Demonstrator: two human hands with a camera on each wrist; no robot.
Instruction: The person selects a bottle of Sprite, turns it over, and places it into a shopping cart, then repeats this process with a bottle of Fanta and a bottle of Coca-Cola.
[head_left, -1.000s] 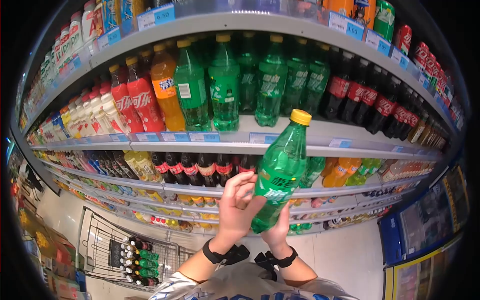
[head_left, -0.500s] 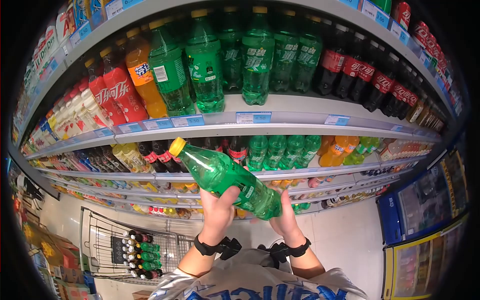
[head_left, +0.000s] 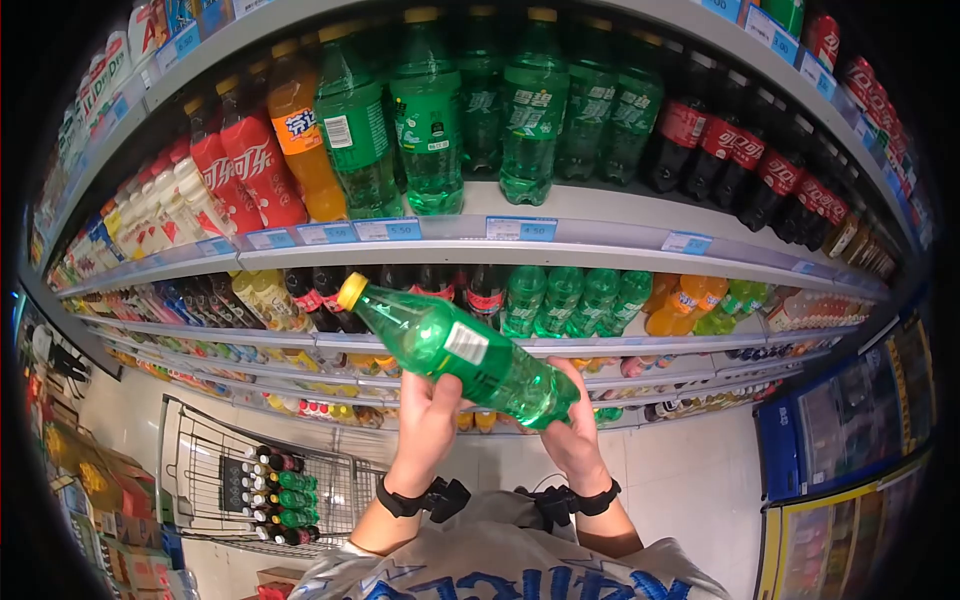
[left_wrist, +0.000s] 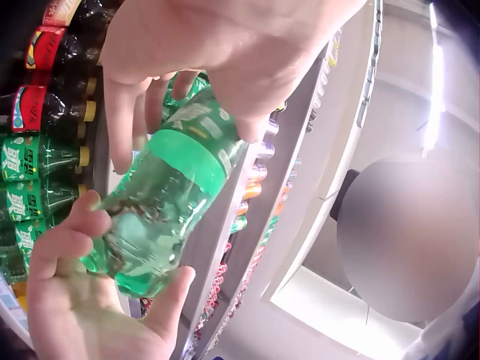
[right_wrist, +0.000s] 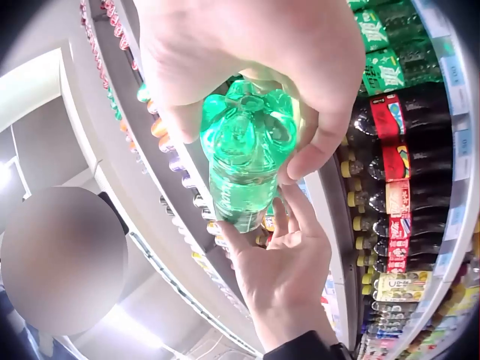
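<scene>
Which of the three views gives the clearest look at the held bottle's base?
The right wrist view: the lobed base of the green bottle faces that camera. The head view shows that end from the side, partly behind the right hand; the left wrist view also shows it side-on.

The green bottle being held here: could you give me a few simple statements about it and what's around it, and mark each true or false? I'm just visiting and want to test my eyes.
1. The left hand and the right hand both hold the green bottle. True.
2. The bottle is held straight upright. False: it is tilted, with its yellow cap toward the left of the head view.
3. The right hand grips the cap end. False: it holds the base end.
4. A white barcode patch shows on the bottle in the head view. True.
5. The shopping cart has no bottles in it. False: several bottles lie in it.
</scene>
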